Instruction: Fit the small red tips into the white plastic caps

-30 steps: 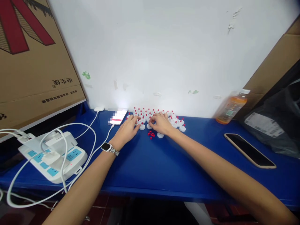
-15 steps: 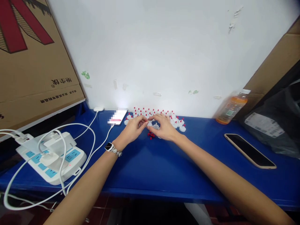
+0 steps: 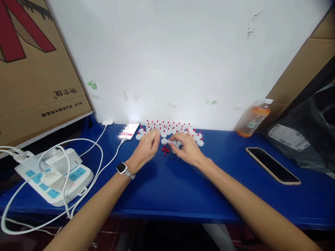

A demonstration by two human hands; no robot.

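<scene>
My right hand [image 3: 187,148] pinches a white nozzle cap [image 3: 172,142] between thumb and fingers, its narrow spout pointing left. My left hand [image 3: 147,147] is closed to its left, fingertips pressed together; whatever they may hold is hidden. Just below and between the hands lies a small pile of red tips [image 3: 165,150]. Behind them stand several white caps [image 3: 169,131] topped with red tips, in a cluster along the wall. A white cap [image 3: 164,141] sits between the hands, and others are partly covered by my right hand.
A lit phone [image 3: 132,130] on a cable and a power strip [image 3: 56,181] with looping white cords occupy the left. To the right are an orange drink bottle [image 3: 253,120], a dark phone [image 3: 272,165] and a dark plastic bag [image 3: 300,129]. A wall [image 3: 167,62] closes off the back.
My hands were together at the fingertips and have drawn apart. The white nozzle cap now shows in my right hand. The whole view has shifted slightly.
</scene>
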